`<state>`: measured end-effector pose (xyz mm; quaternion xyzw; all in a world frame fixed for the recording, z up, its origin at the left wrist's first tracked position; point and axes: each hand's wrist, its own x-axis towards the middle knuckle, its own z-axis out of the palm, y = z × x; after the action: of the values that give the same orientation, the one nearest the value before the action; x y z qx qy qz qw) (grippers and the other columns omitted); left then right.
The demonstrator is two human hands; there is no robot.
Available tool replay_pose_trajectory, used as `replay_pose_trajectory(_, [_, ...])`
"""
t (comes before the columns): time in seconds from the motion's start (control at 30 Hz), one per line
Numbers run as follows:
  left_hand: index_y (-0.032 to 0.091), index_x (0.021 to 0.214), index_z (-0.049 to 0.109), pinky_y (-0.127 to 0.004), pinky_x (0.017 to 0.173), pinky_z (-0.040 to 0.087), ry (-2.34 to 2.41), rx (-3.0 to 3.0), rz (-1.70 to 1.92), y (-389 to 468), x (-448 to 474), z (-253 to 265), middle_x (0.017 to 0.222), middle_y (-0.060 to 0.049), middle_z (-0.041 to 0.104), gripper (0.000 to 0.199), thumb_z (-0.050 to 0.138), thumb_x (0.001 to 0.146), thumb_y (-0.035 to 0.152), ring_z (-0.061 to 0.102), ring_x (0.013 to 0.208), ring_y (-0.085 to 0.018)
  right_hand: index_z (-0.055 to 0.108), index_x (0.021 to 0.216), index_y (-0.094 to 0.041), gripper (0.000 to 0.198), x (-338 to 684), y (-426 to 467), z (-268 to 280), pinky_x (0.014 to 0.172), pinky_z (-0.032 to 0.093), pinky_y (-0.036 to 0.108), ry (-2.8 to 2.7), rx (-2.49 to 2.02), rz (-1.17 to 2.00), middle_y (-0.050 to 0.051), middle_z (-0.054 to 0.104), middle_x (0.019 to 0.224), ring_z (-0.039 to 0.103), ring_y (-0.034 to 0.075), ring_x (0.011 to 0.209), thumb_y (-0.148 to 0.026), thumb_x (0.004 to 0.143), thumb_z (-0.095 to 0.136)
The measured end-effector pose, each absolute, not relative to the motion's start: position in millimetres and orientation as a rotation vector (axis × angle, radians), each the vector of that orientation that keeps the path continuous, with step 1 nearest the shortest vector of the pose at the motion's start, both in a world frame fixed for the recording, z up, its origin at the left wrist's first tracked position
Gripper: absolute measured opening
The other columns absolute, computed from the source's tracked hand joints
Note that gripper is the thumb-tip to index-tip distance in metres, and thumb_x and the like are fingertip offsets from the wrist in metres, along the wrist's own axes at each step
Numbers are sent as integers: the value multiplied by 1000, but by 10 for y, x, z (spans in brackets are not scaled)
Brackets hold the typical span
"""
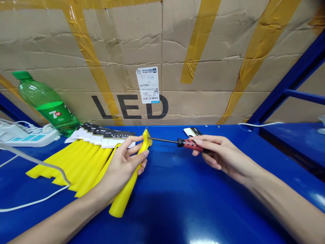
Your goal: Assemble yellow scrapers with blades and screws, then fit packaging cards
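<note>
My left hand [129, 157] is wrapped around a yellow scraper [126, 194], its small head with a dark blade edge pointing up and away from me. My right hand [215, 150] grips the red and black handle of a screwdriver [191, 144]. The screwdriver's thin shaft runs level to the left, and its tip meets the side of the scraper's head; the exact contact point is too small to make out. Left of my left hand, several more yellow scrapers [73, 161] lie in an overlapping row, their heads covered by black and white cards [114, 137].
A green bottle [48, 101] leans at the left beside a white power strip [33, 135] with cables. A large taped cardboard box [215, 101] stands behind the blue shelf surface [177, 203]. Another card [193, 131] lies behind my right hand. Blue metal posts [286, 81] rise at right.
</note>
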<state>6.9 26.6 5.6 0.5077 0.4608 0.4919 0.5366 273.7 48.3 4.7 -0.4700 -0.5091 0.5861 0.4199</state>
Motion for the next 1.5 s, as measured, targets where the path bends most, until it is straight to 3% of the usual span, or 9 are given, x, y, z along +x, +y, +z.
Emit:
replay_pose_trajectory(0.13, [23, 131, 51, -21, 48, 40, 1118, 1081, 1191, 276, 59, 74, 63, 4, 64, 66, 83, 74, 30, 52, 46, -10, 72, 99, -14, 35, 2720, 511, 44, 35, 23, 20, -1179, -1190, 1585, 5, 67, 71, 35, 4, 40, -47, 86, 72])
replay_pose_trajectory(0.3, [15, 141, 48, -19, 51, 44, 1180, 945, 1133, 359, 22, 1, 62, -2, 69, 68, 78, 81, 30, 58, 48, -10, 64, 119, -21, 36, 2707, 522, 28, 51, 49, 25, -1144, -1110, 1498, 8, 73, 90, 58, 12, 55, -40, 90, 66])
replay_pose_trajectory(0.47, [18, 132, 49, -18, 55, 54, 1233, 825, 1139, 386, 65, 37, 99, -12, 77, 51, 70, 86, 14, 77, 74, -20, 70, 116, -23, 32, 2659, 451, -36, 71, 56, 36, -1773, -1279, 802, 4, 71, 78, 69, 21, 68, -44, 92, 65])
replay_pose_trajectory(0.6, [21, 135, 44, -18, 56, 58, 1251, 785, 1189, 369, 91, 59, 91, -9, 78, 54, 68, 88, 11, 78, 74, -21, 71, 120, -24, 29, 2591, 379, -153, 82, 57, 40, -2203, -1216, 227, 10, 72, 108, 71, 24, 87, -34, 99, 55])
replay_pose_trajectory(0.73, [23, 131, 47, -18, 58, 59, 1262, 859, 1197, 366, 72, 43, 85, -7, 78, 52, 72, 86, 15, 79, 80, -22, 68, 125, -24, 34, 2498, 301, -236, 69, 58, 41, -2403, -1318, -37, 13, 66, 116, 70, 25, 80, -30, 102, 43])
replay_pose_trajectory(0.83, [24, 124, 51, -18, 65, 60, 1250, 932, 1186, 376, 68, 55, 92, -7, 80, 46, 76, 85, 21, 78, 88, -22, 68, 123, -23, 35, 2430, 239, -209, 61, 56, 39, -2507, -1394, -60, 14, 63, 110, 67, 23, 73, -28, 101, 42])
replay_pose_trajectory(1.03, [19, 120, 52, -20, 69, 61, 1243, 920, 1128, 452, 166, 165, 98, -15, 80, 38, 72, 88, 17, 78, 88, -20, 66, 126, -26, 47, 2502, 280, -73, 76, 56, 42, -2423, -1324, 152, 10, 62, 100, 65, 26, 87, -58, 98, 46])
replay_pose_trajectory(1.23, [13, 108, 70, -16, 58, 56, 1222, 1064, 982, 596, 325, 263, 111, -14, 76, 27, 68, 92, 34, 74, 80, -15, 65, 129, -13, 43, 2828, 572, -167, 100, 48, 50, -2273, -1603, -183, 20, 59, 135, 57, 36, 120, -40, 101, 47])
replay_pose_trajectory(1.5, [13, 83, 77, -14, 62, 50, 1153, 1163, 883, 641, 498, 169, 90, -8, 75, 34, 63, 94, 41, 62, 70, -9, 63, 133, -20, 40, 2829, 522, -68, 80, 55, 43, -2437, -1865, -225, 16, 63, 130, 67, 33, 104, -31, 98, 47])
